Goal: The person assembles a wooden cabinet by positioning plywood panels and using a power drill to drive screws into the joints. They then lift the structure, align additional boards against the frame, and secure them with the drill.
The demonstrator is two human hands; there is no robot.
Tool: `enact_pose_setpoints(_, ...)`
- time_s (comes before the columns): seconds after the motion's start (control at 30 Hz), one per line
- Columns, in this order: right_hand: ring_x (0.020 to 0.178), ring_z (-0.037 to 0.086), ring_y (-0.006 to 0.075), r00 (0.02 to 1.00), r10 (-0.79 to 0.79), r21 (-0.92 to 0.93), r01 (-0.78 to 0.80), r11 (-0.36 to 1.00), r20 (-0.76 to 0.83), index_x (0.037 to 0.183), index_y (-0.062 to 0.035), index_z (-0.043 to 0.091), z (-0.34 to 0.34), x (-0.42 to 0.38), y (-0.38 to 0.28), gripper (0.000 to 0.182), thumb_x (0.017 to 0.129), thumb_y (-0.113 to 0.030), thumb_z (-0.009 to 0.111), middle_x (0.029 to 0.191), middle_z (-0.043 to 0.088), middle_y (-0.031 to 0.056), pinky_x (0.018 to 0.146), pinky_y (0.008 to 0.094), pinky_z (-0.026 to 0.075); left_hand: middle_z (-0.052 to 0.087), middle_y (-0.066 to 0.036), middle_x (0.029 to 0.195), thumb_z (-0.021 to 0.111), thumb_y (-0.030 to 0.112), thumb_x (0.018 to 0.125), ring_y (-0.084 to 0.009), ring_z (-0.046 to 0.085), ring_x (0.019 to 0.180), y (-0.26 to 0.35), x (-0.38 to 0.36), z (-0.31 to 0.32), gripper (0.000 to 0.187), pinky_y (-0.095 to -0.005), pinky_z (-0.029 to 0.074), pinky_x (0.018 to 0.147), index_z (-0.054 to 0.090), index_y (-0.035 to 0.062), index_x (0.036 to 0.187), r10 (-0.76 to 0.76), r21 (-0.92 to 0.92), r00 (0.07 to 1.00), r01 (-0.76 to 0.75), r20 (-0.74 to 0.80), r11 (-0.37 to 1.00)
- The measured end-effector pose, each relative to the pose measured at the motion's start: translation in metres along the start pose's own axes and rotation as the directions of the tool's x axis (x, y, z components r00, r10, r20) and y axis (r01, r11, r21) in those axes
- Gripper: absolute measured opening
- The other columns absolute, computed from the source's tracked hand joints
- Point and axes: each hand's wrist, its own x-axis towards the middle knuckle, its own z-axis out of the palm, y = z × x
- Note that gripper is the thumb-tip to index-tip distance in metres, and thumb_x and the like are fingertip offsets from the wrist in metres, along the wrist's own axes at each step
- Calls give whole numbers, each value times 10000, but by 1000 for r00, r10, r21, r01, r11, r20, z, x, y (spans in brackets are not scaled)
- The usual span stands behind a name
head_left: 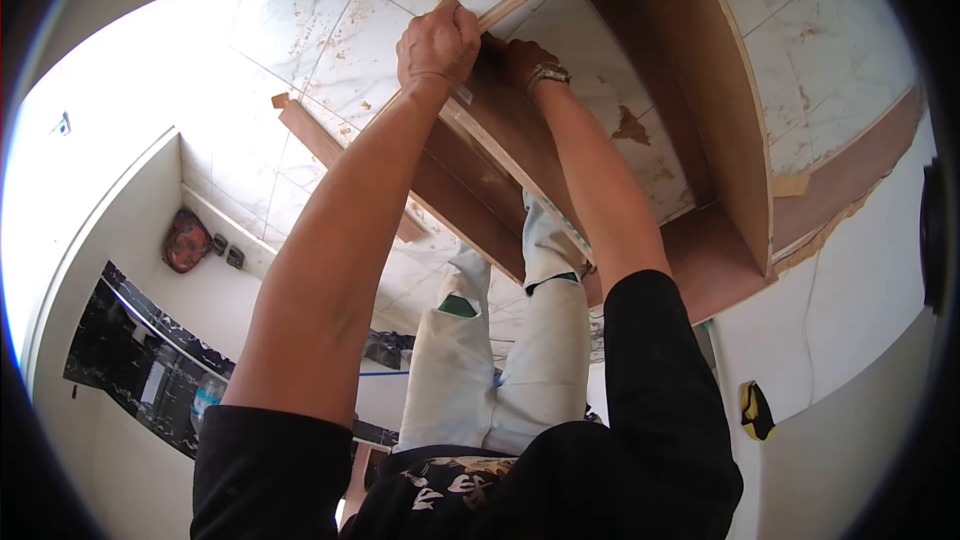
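Note:
A plywood cabinet frame (600, 70) with reddish-brown inner faces stands on the floor ahead of my legs. My left hand (440, 40) is closed over the frame's edge, where a divider panel (510, 165) joins it. On the other side of that divider, my right hand (522, 62) is inside the frame near the same corner, with a metal band (548, 74) round its wrist. Its fingers look curled, but shadow hides what they hold. Below the left forearm, another brown panel (465, 205) of the frame shows.
Wood shavings and scraps lie on the marbled floor tiles (350, 15). A narrow board (310, 130) lies to the left. At the right runs a long brown board (850, 185). A red bag (186, 240) sits by the left wall, and a yellow-black item (757, 410) at lower right.

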Motion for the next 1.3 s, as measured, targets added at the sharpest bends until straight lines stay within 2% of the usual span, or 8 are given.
enact_pose_setpoints(0.23, 1176, 668, 377, 990, 140, 198, -139, 970, 10, 1243, -88, 699, 70, 5, 70, 540, 920, -510, 597, 1191, 699, 284, 943, 468, 545, 733, -223, 997, 441, 344, 944, -458, 668, 979, -1, -1, -3, 374, -522, 523, 912, 719, 100, 1000, 1, 5, 1000, -1, 13, 1000)
enact_pose_setpoints(0.37, 1164, 672, 375, 991, 128, 268, -112, 957, -42, 1216, -73, 711, 64, -22, 42, 549, 915, -518, 598, 1186, 696, 293, 932, 480, 551, 734, -221, 1005, 442, 342, 947, -455, 670, 982, -5, 1, -3, 372, -521, 521, 917, 720, 104, 1014, 18, 0, 1000, -18, 0, 1000)
enact_pose_setpoints(0.6, 1167, 676, 378, 999, 5, 21, -4, 1000, -54, 1175, -17, 723, 10, 8, 8, 582, 900, -522, 632, 1204, 704, 251, 990, 440, 542, 734, -222, 1020, 446, 342, 945, -456, 669, 994, -1, -1, -1, 368, -517, 518, 936, 724, 113, 1020, 6, -12, 1000, -6, 7, 1000)
enact_pose_setpoints(0.77, 1072, 707, 412, 959, 282, 417, -256, 872, -2, 994, 66, 746, 26, 20, 50, 557, 839, -468, 714, 1027, 734, 291, 911, 464, 562, 735, -218, 1019, 453, 349, 937, -448, 670, 998, -5, -2, 0, 369, -512, 517, 942, 725, 112, 1016, -5, -9, 1000, 5, 16, 1000)
enact_pose_setpoints(0.87, 1083, 704, 410, 939, 329, 389, -267, 882, -101, 1049, 44, 746, 62, 9, 67, 534, 811, -435, 750, 1062, 731, 287, 918, 455, 556, 736, -215, 1016, 454, 352, 938, -445, 674, 991, -4, 0, -2, 372, -511, 521, 939, 725, 110, 1013, 7, -22, 1000, -6, 7, 1000)
enact_pose_setpoints(1.13, 1111, 682, 424, 998, -26, 96, 31, 995, -54, 1123, -10, 743, 42, -1, 22, 622, 891, -572, 612, 1128, 714, 285, 934, 469, 553, 734, -222, 996, 452, 361, 943, -436, 681, 984, -5, -1, 0, 379, -509, 532, 926, 726, 104, 993, 20, -14, 1000, -20, -24, 1000)
enact_pose_setpoints(1.27, 995, 741, 380, 982, 117, 125, -99, 987, -149, 1064, 32, 745, 41, 35, 28, 529, 876, -456, 668, 1041, 745, 273, 867, 468, 579, 730, -228, 1018, 433, 357, 939, -449, 670, 1002, -6, 0, 1, 392, -510, 523, 939, 730, 113, 1018, 20, -11, 1000, -20, -19, 1000)
enact_pose_setpoints(1.3, 989, 744, 374, 970, 217, 279, -180, 943, -108, 1052, 43, 742, 46, 35, 37, 507, 855, -420, 684, 1024, 747, 266, 846, 455, 583, 727, -229, 1036, 421, 353, 933, -455, 662, 1016, -5, -2, -1, 401, -510, 514, 949, 733, 123, 1033, 7, -10, 1000, -7, -3, 1000)
